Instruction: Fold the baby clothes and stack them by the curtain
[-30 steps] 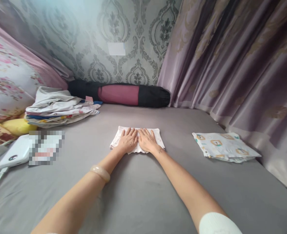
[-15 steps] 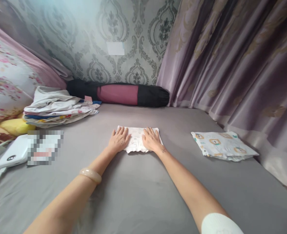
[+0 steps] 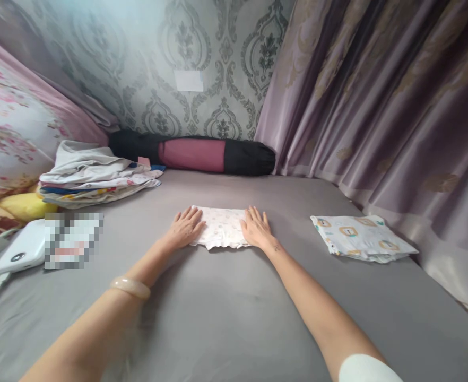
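Observation:
A folded white garment (image 3: 223,227) with a faint small print lies flat on the grey bed sheet (image 3: 218,307), its near edge wavy. My left hand (image 3: 185,227) rests flat at its left edge, fingers spread. On the opposite edge, my right hand (image 3: 257,227) lies flat too, fingers stretched out and partly on the cloth. Neither hand grasps anything. Off to the right is another folded cloth (image 3: 361,237), white with orange and green animal prints.
A stack of clothes (image 3: 94,175) sits at the back left beside a floral pillow (image 3: 15,127). Nearer are a white power bank (image 3: 23,249) and cables. A black and maroon roll bag (image 3: 192,154) lies along the wall; a purple curtain (image 3: 357,95) hangs at the right.
My hands have slid apart, the left leftward and the right rightward, from the top of the garment to its side edges. More of its print shows now.

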`<state>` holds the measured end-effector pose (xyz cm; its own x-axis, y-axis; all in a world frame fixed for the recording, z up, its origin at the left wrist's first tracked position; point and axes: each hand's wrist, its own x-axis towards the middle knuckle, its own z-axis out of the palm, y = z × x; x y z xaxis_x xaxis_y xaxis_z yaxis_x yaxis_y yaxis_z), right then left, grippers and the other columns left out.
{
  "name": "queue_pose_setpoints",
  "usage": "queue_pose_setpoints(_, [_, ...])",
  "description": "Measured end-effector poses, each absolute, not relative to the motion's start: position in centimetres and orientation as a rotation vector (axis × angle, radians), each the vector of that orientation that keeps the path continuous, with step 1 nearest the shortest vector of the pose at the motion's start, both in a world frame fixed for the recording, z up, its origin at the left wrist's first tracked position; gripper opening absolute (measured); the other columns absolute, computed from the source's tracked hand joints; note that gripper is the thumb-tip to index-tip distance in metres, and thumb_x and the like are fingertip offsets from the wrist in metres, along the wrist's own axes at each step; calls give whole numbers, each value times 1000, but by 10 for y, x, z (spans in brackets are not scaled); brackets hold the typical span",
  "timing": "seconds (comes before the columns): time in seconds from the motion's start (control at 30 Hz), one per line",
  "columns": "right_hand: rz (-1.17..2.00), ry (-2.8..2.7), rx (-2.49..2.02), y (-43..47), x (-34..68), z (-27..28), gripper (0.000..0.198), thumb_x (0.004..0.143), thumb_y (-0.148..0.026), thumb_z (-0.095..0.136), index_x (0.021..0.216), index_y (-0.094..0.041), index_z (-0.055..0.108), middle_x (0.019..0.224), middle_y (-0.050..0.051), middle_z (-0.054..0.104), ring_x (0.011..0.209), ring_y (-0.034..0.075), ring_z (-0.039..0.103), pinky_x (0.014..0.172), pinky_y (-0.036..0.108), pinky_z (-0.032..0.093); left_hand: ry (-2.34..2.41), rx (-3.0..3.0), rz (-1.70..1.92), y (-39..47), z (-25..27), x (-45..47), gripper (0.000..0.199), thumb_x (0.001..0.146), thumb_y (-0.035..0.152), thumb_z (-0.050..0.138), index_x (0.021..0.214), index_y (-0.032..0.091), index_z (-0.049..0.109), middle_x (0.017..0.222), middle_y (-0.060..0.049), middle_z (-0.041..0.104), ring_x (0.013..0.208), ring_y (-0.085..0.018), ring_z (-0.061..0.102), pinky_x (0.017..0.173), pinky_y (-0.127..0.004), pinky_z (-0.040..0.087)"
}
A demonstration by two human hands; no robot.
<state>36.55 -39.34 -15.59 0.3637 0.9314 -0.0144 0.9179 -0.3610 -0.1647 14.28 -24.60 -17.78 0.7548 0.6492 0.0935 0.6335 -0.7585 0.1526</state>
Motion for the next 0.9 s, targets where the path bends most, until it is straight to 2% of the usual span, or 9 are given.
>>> queue_pose_setpoints(0.23, [235, -1638, -2524, -401, 377, -161, 64, 99, -40, 17, 152, -4, 23, 160, 12, 17, 148, 24, 11, 119, 46, 10, 1114, 2776, 247, -245, -183, 122, 57, 98, 46, 25, 147, 20, 38, 152, -10, 39, 143, -25, 30, 117, -46, 21])
queue_pose_setpoints(0.43, [243, -1642, -2533, -401, 376, -158, 64, 99, -40, 18, 151, -3, 23, 160, 12, 17, 148, 25, 12, 119, 47, 11, 1103, 2765, 371, -249, -182, 122, 58, 97, 46, 24, 143, 17, 44, 150, -10, 42, 143, -27, 30, 117, -45, 25])
queue_pose_setpoints(0.53, [251, -1666, -2540, -398, 375, -152, 63, 99, -39, 18, 151, -5, 25, 159, 13, 20, 148, 24, 13, 119, 48, 8, 1099, 2804, 486, -247, -185, 120, 56, 97, 44, 25, 137, 15, 50, 146, -12, 46, 141, -28, 31, 116, -43, 27])
queue_pose_setpoints(0.63, [185, -1671, -2516, -392, 373, -149, 62, 100, -39, 16, 151, -6, 25, 159, 12, 21, 148, 23, 13, 119, 48, 5, 1107, 2843, 611, -246, -187, 119, 52, 97, 43, 26, 130, 16, 56, 141, -12, 51, 139, -28, 34, 116, -43, 28])
queue_pose_setpoints(0.9, [175, -1653, -2531, -382, 372, -166, 62, 100, -41, 17, 151, -6, 26, 159, 12, 22, 148, 25, 14, 119, 44, 12, 1115, 2835, 711, -247, -188, 117, 48, 97, 42, 29, 122, 15, 61, 133, -14, 54, 132, -30, 39, 112, -46, 33])
